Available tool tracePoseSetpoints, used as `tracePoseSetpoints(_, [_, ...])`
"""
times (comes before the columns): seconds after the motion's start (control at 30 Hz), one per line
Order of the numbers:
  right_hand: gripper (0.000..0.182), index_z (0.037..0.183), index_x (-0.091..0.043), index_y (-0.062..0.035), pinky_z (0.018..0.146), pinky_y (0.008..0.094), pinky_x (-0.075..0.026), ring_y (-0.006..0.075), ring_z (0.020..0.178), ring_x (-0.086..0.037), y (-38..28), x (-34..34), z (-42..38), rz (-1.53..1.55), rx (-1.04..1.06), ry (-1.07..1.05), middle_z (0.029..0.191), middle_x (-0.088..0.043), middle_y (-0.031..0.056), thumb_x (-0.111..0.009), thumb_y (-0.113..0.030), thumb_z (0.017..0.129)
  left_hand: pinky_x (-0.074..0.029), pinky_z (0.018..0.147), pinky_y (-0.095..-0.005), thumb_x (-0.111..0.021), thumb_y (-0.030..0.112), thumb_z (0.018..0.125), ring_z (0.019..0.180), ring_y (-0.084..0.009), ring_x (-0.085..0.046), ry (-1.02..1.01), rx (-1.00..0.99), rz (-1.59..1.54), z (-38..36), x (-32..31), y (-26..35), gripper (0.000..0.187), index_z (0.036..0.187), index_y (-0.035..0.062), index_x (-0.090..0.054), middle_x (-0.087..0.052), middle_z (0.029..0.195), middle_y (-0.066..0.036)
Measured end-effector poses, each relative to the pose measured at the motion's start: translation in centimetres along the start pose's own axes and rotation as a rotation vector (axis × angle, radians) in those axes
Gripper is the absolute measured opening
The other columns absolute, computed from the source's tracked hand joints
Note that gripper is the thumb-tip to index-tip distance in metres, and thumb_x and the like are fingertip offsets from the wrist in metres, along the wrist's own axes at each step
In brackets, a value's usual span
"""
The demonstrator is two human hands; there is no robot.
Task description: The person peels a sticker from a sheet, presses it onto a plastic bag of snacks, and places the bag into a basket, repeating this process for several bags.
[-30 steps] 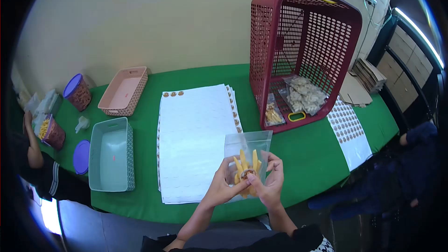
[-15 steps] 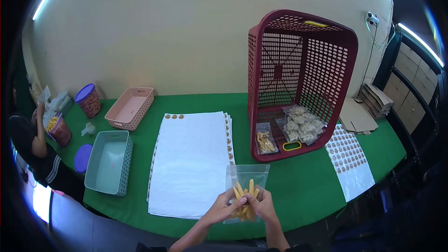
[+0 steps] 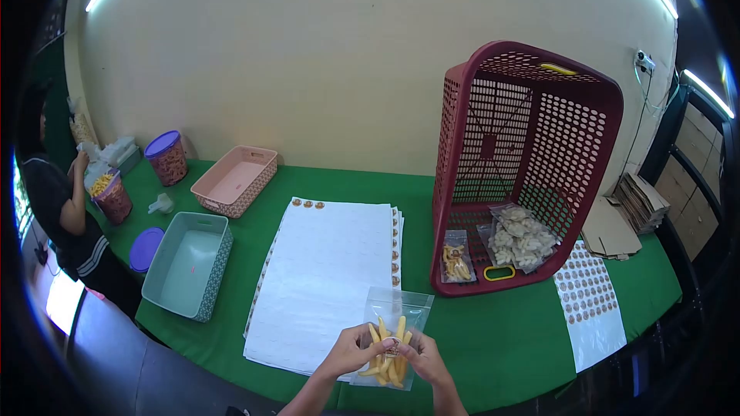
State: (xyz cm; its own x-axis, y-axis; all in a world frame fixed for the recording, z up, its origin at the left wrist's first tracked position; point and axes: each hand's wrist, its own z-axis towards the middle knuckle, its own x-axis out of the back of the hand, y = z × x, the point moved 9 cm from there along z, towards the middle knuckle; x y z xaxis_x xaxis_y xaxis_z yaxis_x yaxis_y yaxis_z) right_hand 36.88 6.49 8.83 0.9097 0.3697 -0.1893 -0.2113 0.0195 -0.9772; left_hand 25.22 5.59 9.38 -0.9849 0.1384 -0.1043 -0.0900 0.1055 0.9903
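Observation:
Near the table's front edge, my left hand (image 3: 353,350) and my right hand (image 3: 424,357) grip a clear zip bag (image 3: 401,303) from either side. Long yellow stick-shaped snacks (image 3: 383,374) fill its lower part. Both thumbs press on a small round sticker (image 3: 391,345) on the front of the bag. My other fingers are mostly hidden behind it. The bag's upper part stands up above my hands, over the lower right corner of a stack of white sticker sheets (image 3: 324,285).
A maroon plastic basket (image 3: 455,185) lies on its side, holding filled bags (image 3: 524,235). Right of it are another sticker sheet (image 3: 590,308) and folded cardboard (image 3: 613,231). Pink (image 3: 262,181) and green trays (image 3: 212,277) stand left. Another person (image 3: 65,208) stands beside snack tubs (image 3: 169,166).
My thumbs have moved slightly apart, and the round sticker between them shows more clearly. The bag faces me more squarely. The camera view has shifted, moving the scene rightward and down.

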Motion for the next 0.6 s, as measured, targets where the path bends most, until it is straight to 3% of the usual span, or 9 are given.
tracePoseSetpoints(0.13, [0.036, 0.101, -0.054, 0.0034, 0.066, 0.0193, -0.043, 0.0078, 0.076, -0.054, 0.1, -0.1, 0.5, 0.014, -0.162, -0.010, 0.085, -0.060, 0.0051, -0.059, -0.025, 0.079, -0.039, 0.060, -0.0206, -0.061, 0.028, 0.076, 0.065, -0.0061, -0.046, -0.041, -0.026, 0.115, 1.1, -0.3, 1.2, 0.029, 0.085, 0.0003, -0.057, -0.055, 0.071, -0.001])
tracePoseSetpoints(0.23, [0.033, 0.096, -0.059, 0.0019, 0.063, 0.0195, -0.044, 0.0076, 0.071, -0.056, -0.3, 0.7, 0.8, -0.131, -0.110, 0.065, 0.080, -0.062, 0.0051, -0.061, -0.025, 0.077, -0.039, 0.068, -0.0234, -0.059, 0.027, 0.078, 0.073, -0.0088, -0.048, -0.049, -0.022, -0.073, 2.0, -0.4, -0.2, 0.028, 0.087, 0.0009, -0.054, -0.055, 0.080, -0.005])
tracePoseSetpoints(0.3, [0.031, 0.093, -0.060, 0.0011, 0.061, 0.0199, -0.044, 0.0076, 0.068, -0.056, -0.2, 1.0, 0.8, -0.170, -0.128, 0.079, 0.077, -0.062, 0.0055, -0.062, -0.025, 0.076, -0.038, 0.078, -0.0272, -0.058, 0.025, 0.078, 0.085, -0.0136, -0.049, -0.032, -0.154, 0.142, 2.2, -0.3, 0.6, 0.028, 0.092, 0.0020, -0.050, -0.053, 0.091, -0.009])
tracePoseSetpoints(0.33, [0.029, 0.091, -0.062, 0.0002, 0.060, 0.0202, -0.044, 0.0076, 0.065, -0.056, -0.1, 1.2, 0.7, -0.214, -0.149, 0.086, 0.074, -0.063, 0.0059, -0.062, -0.024, 0.075, -0.037, 0.083, -0.0297, -0.059, 0.023, 0.076, 0.091, -0.0176, -0.049, -0.020, -0.127, 0.087, 1.9, -0.8, 1.4, 0.034, 0.100, 0.0017, -0.048, -0.051, 0.095, -0.011])
tracePoseSetpoints(0.47, [0.029, 0.087, -0.063, -0.0006, 0.060, 0.0210, -0.045, 0.0079, 0.065, -0.056, -1.1, -0.1, 0.2, -0.263, -0.155, -0.027, 0.072, -0.063, 0.0059, -0.065, -0.025, 0.073, -0.037, 0.084, -0.0303, -0.061, 0.021, 0.075, 0.095, -0.0179, -0.049, 0.152, -0.240, -0.033, 1.7, 0.7, 2.6, 0.045, 0.111, 0.0012, -0.043, -0.051, 0.099, -0.012])
tracePoseSetpoints(0.6, [0.033, 0.087, -0.062, -0.0005, 0.062, 0.0224, -0.045, 0.0095, 0.065, -0.057, -0.4, -2.4, -0.2, -0.270, -0.153, -0.112, 0.072, -0.063, 0.0064, -0.067, -0.028, 0.070, -0.044, 0.073, -0.0269, -0.059, 0.010, 0.076, 0.077, -0.0148, -0.056, 0.063, -0.171, -0.075, 1.5, 0.8, 2.9, 0.017, 0.084, -0.0041, -0.061, -0.059, 0.078, -0.010])
